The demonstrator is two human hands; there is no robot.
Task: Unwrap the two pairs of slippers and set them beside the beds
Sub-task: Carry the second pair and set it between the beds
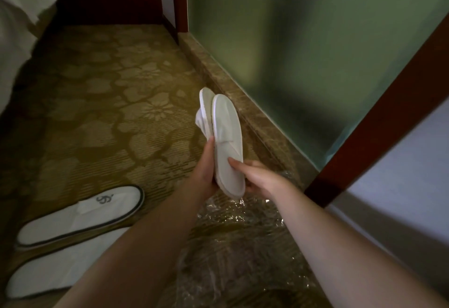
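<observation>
A pair of plain white slippers is held upright above the carpet, the two pressed side by side. My left hand grips them from the left and my right hand from the right, at their lower end. No wrapper shows on this pair. A second pair of white slippers with dark trim and a logo lies flat on the carpet at the lower left, below the bed with white linen.
Crumpled clear plastic wrap lies on the patterned carpet under my arms. A marble sill and a frosted glass wall run along the right, with a dark wooden frame. Dark wooden furniture stands at the back.
</observation>
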